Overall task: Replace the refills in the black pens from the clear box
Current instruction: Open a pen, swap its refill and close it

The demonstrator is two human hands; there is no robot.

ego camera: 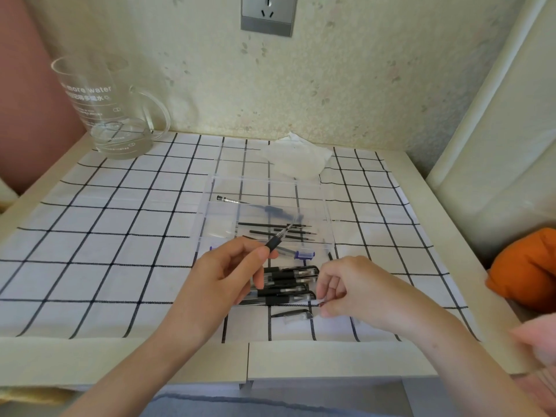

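Note:
A clear box (326,212) lies open on the checked cloth, its purple latch (304,254) toward me. Thin black refills (275,225) lie inside it. Several black pens (285,285) are piled just in front of the box, and a pen cap (293,313) lies nearest to me. My left hand (222,275) holds a black pen (278,239) by its rubber grip, tip pointing up and to the right over the box. My right hand (346,285) pinches a small clear piece (317,303) at the right end of the pile; what the piece is I cannot tell.
A glass pitcher (111,109) with a little water stands at the back left. A crumpled white tissue (296,158) lies behind the box. A loose metal-tipped refill (231,200) rests at the box's left. An orange cushion (525,267) sits off the table's right edge.

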